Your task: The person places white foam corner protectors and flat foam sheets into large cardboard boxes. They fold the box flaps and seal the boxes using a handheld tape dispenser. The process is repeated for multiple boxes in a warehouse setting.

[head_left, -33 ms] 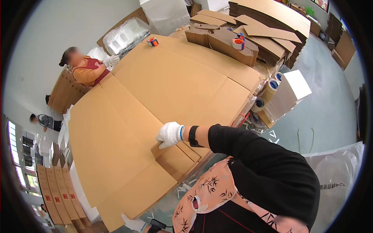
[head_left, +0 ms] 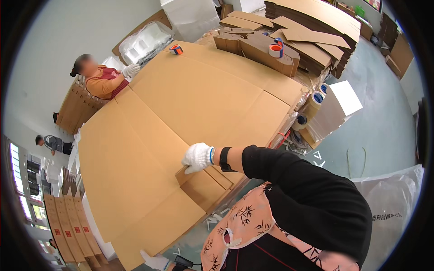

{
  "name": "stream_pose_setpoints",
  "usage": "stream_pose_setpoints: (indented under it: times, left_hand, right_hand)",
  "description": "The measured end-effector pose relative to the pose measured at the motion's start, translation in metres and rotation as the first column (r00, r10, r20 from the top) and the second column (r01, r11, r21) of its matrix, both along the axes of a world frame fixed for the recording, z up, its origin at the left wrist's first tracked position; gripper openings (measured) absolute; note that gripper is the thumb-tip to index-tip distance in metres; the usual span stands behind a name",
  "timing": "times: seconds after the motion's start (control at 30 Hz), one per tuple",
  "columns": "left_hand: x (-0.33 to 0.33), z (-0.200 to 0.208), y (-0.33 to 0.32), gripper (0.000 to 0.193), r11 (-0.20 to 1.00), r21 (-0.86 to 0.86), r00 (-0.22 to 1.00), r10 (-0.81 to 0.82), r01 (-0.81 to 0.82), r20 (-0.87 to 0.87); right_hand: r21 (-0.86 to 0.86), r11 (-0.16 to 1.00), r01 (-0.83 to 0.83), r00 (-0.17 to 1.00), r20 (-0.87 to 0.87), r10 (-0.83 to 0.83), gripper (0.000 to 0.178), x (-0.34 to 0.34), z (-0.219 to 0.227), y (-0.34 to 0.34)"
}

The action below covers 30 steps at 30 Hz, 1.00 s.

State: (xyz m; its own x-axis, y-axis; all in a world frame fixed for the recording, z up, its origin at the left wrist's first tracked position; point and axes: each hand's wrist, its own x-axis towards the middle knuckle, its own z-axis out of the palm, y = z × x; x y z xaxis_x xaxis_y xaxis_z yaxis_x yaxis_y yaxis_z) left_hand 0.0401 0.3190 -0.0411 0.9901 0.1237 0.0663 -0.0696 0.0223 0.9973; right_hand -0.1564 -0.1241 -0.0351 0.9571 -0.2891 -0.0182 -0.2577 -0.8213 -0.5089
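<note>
A large creased cardboard sheet (head_left: 131,158) lies spread over the work surface in front of me. My right hand (head_left: 198,158), in a white knitted glove, is closed on the edge of a small cardboard flap (head_left: 183,176) at the sheet's near side. Beside that flap, a gap bares more brown cardboard (head_left: 202,192) underneath. At the lower edge of the picture my left hand (head_left: 156,261), also gloved, grips the sheet's near left corner; its fingers show only in part.
Across the sheet stands a co-worker (head_left: 101,81) with gloved hands raised at its far edge. An orange-and-blue tape roll (head_left: 176,49) sits at the far end. A tape dispenser (head_left: 276,49) rests on folded cardboard (head_left: 266,54). More tape rolls (head_left: 315,99) line the right side.
</note>
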Motion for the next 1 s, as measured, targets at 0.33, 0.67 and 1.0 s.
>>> stream_pose_setpoints:
  times: [0.33,0.67,1.0]
  left_hand:
    - [-0.086,0.123,-0.094,0.056,0.981,0.157,0.915,-0.164,0.112,0.369]
    - [-0.161,0.203,-0.174,0.032,0.969,0.155,0.835,-0.246,0.194,0.492]
    - [-0.273,0.248,-0.340,0.074,0.613,0.779,0.311,-0.771,0.129,0.555]
  right_hand:
    - [0.218,0.975,0.048,0.995,0.076,-0.066,0.043,-0.056,-0.019,-0.052]
    - [0.326,0.945,0.023,0.971,0.218,-0.099,0.054,-0.061,-0.082,-0.089]
    - [0.502,0.855,0.131,0.830,0.415,-0.372,0.032,-0.106,-0.122,-0.092]
